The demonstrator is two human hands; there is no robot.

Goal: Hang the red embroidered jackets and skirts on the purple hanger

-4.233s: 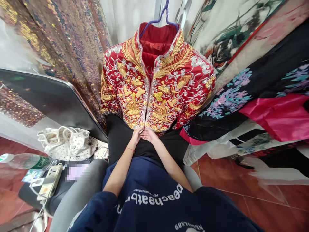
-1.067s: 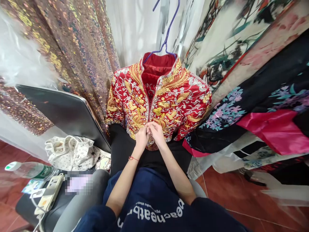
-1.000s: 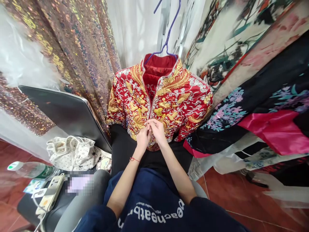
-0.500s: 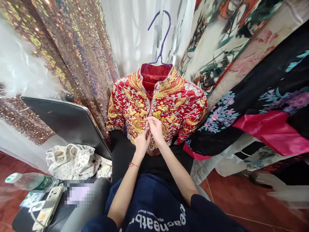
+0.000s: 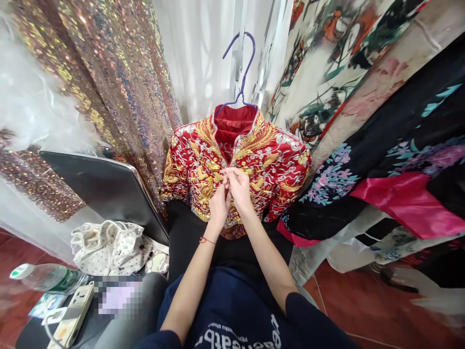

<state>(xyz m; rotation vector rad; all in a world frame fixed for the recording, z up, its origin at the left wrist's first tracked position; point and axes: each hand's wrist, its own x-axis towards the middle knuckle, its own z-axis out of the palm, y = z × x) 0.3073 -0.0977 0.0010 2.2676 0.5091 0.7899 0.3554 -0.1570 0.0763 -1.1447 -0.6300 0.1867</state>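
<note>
Your left hand (image 5: 219, 203) and right hand (image 5: 240, 186) meet at the front opening of the red embroidered jacket (image 5: 272, 160), which hangs on a purple hanger (image 5: 241, 72) in front of you, over a black skirt (image 5: 189, 237). Fingers of both hands are pinched in on the placket edges about mid-chest — looks like a fastener there, too small to make out. Below your hands the two front edges lie together down to the hem, so the lower part reads as closed; above them the collar gapes open, red lining showing — that stretch looks left to do. Roughly halfway, I'd judge. Off to your left: a spotted cloth bag (image 5: 109, 247), a water bottle (image 5: 47, 278), a power strip (image 5: 70, 317).
</note>
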